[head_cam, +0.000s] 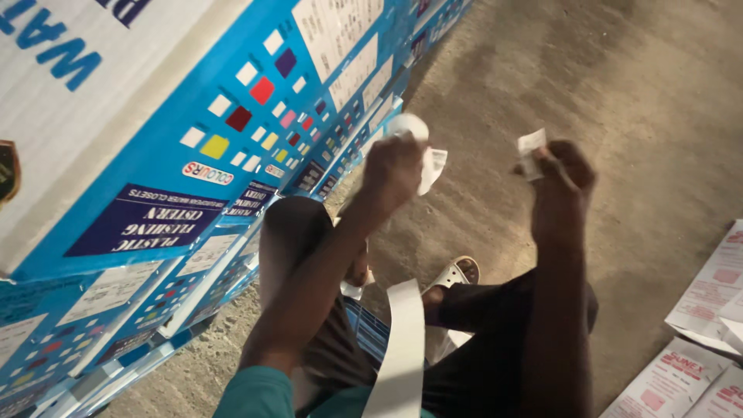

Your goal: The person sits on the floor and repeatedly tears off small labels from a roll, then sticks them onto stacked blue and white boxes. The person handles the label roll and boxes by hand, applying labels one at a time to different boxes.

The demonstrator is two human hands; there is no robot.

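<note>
Two hands are working thin white label paper: left hand (393, 166) gripping a small roll (408, 124), right hand (561, 174) pinching a torn scrap (531, 145); it likely handles light, flimsy, tearable, best held at edges.

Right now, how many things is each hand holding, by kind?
White roll in the left hand: 1, white roll
Small white paper pieces: 2, one at the left hand, one in the right hand
Total: 3

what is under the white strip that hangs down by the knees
Under the white strip show dark trousers and a striped blue cloth. A sandalled foot shows beside it; whatever lies directly beneath the strip is covered.
</note>
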